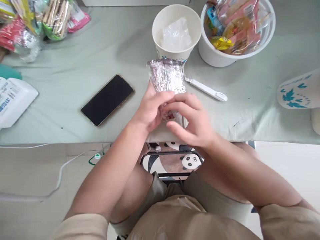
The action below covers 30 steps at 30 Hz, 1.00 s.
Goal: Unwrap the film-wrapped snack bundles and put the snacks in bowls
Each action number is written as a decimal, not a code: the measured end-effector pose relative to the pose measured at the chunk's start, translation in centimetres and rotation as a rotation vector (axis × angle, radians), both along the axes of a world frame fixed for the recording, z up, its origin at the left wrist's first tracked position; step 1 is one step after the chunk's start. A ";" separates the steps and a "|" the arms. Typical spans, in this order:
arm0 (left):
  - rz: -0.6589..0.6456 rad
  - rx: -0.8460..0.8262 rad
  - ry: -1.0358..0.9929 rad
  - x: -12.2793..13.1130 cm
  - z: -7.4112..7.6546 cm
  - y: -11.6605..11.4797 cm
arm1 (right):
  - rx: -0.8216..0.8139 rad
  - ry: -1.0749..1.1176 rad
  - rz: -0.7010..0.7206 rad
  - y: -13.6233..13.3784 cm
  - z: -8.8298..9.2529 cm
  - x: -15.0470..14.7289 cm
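My left hand [150,110] is closed around a crinkled silver foil packet [168,78], with its thumb across the front; the other fingers are hidden behind it. What the packet contains cannot be made out. My right hand [192,116] touches the packet's lower part with its fingertips, its thumb held apart from the fingers. Just beyond the packet stands a white paper cup [160,46] with a crumpled clear plastic wrapper [177,35] inside. A white utility knife [207,89] lies right of the packet.
A black phone [108,99] lies to the left. A white tub [215,58] of wrapped snacks stands at the back right, and packaged snacks [56,20] lie at the back left. A leaf-patterned paper cup [300,90] is at the right. The table edge [75,141] runs below my hands.
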<state>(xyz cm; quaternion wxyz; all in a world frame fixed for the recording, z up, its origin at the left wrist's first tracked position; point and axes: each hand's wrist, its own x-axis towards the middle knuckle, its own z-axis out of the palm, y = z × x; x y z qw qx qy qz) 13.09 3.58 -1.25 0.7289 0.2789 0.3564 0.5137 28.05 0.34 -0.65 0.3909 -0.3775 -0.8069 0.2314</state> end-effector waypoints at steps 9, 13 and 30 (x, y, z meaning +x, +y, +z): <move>0.075 0.091 0.269 -2.1 -1.4 0.2 | -0.245 -0.544 -0.692 2.9 -2.1 5.7; 0.119 0.157 0.297 -2.8 -1.8 0.7 | -0.277 -0.584 -0.704 3.4 -2.0 5.7; 0.098 0.091 0.304 -2.8 -3.1 0.3 | -1.327 0.638 -0.017 1.5 -0.3 -1.1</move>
